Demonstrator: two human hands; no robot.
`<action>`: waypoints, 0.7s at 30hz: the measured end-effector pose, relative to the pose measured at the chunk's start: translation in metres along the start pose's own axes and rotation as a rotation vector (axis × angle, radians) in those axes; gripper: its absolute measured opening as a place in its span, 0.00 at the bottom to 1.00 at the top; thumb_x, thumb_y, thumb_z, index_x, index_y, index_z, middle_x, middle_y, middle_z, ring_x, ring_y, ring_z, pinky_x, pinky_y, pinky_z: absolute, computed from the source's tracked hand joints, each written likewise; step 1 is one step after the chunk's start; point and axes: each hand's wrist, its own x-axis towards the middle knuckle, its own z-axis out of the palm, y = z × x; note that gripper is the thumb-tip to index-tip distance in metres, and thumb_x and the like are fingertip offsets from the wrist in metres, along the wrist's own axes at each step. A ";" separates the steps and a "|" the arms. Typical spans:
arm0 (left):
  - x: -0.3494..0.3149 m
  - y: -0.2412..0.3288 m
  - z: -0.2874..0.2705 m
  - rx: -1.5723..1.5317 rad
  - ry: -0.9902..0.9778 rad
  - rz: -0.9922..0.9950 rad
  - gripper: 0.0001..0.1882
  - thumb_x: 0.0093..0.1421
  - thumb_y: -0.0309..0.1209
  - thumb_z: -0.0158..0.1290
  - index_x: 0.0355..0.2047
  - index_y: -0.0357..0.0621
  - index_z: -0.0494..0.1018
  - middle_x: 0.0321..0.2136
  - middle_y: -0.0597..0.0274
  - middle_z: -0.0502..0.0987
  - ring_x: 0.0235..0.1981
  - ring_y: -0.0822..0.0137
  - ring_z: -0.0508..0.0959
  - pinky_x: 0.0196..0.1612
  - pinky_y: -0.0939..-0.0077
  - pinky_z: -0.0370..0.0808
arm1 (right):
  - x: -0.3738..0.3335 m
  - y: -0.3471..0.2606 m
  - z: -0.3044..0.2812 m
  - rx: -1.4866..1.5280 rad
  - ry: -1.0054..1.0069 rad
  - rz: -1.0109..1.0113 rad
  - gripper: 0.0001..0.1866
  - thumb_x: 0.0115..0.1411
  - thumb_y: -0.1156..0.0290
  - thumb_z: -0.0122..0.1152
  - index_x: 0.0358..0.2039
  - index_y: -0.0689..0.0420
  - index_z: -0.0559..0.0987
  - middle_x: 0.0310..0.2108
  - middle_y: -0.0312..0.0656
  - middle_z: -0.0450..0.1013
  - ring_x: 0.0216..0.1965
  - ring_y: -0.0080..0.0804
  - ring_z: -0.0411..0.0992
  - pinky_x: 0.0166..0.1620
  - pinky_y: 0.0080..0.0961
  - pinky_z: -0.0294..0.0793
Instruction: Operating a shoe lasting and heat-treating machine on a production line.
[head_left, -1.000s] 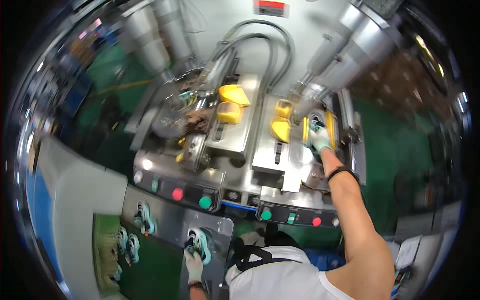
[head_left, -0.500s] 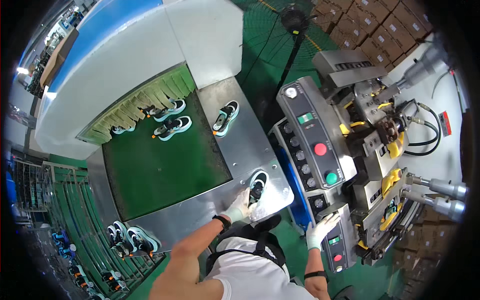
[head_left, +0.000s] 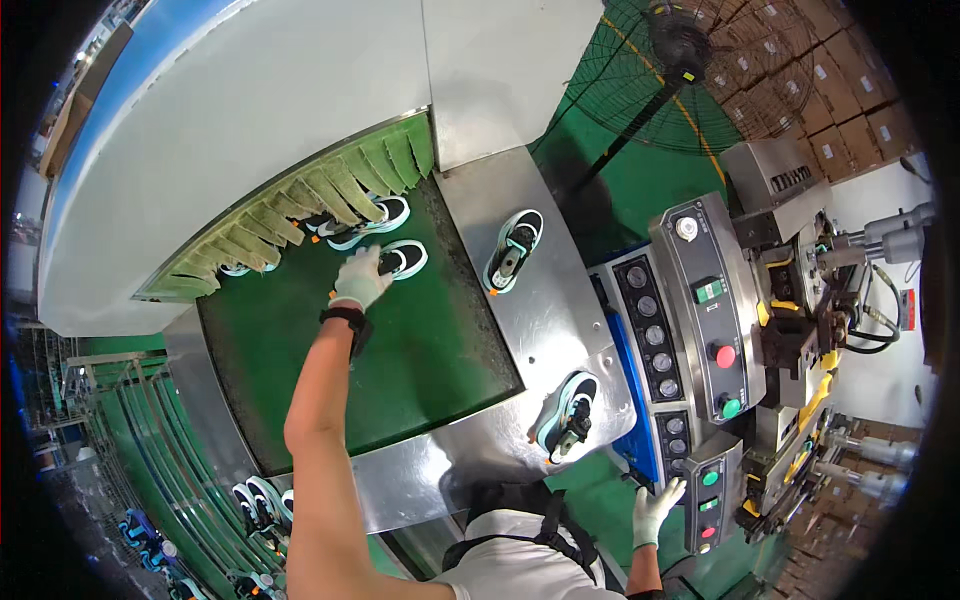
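Observation:
My left hand (head_left: 362,278), in a pale glove, is closed over the heel half of a black and white sneaker (head_left: 405,260) with a light-blue sole, lying on the green conveyor belt (head_left: 330,370). Fingers and glove hide the rear of that shoe. My right hand (head_left: 655,512), also gloved, is empty with fingers apart, beside the left edge of the lower control panel (head_left: 708,500). Another sneaker (head_left: 515,250) rests on the metal side ledge. A further sneaker (head_left: 570,415) lies at the metal table's near right corner, with something dark in its opening.
Green strip curtains (head_left: 310,195) hang over the machine's opening, with more sneakers (head_left: 375,222) partly beneath. Several sneakers (head_left: 260,500) stand at the table's near left. To the right is a press with buttons (head_left: 724,356) and gauges (head_left: 647,305). A caged fan (head_left: 680,45) stands behind.
My left hand has left the sneaker on the near right corner and reached far left to one on the belt. My right hand has drawn back from the control panel's top. The view has shifted.

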 end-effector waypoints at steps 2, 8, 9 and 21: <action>-0.010 0.007 0.013 0.110 -0.010 -0.001 0.24 0.46 0.33 0.68 0.41 0.43 0.69 0.41 0.52 0.73 0.46 0.49 0.76 0.45 0.55 0.77 | -0.012 -0.007 0.004 0.036 -0.010 -0.018 0.48 0.51 0.75 0.66 0.69 0.62 0.51 0.69 0.68 0.44 0.70 0.67 0.42 0.70 0.54 0.46; -0.081 0.064 0.033 -0.084 -0.166 0.184 0.22 0.48 0.38 0.63 0.40 0.42 0.72 0.40 0.48 0.77 0.42 0.46 0.79 0.45 0.53 0.76 | -0.026 -0.015 -0.003 0.104 -0.186 0.125 0.42 0.53 0.68 0.69 0.64 0.67 0.58 0.67 0.66 0.49 0.69 0.64 0.47 0.69 0.49 0.49; -0.100 0.075 0.035 -0.054 -0.242 0.110 0.23 0.48 0.40 0.62 0.41 0.42 0.72 0.41 0.48 0.77 0.43 0.46 0.79 0.46 0.52 0.76 | -0.029 -0.014 0.002 0.239 -0.155 0.142 0.40 0.54 0.64 0.67 0.62 0.68 0.61 0.65 0.66 0.53 0.68 0.62 0.51 0.69 0.46 0.51; -0.286 0.292 -0.048 -1.330 -0.781 0.357 0.21 0.53 0.34 0.60 0.45 0.34 0.76 0.38 0.53 0.80 0.37 0.61 0.79 0.45 0.67 0.75 | 0.041 -0.136 -0.102 1.591 -0.796 0.116 0.31 0.68 0.48 0.51 0.55 0.64 0.75 0.50 0.44 0.76 0.49 0.27 0.74 0.51 0.27 0.73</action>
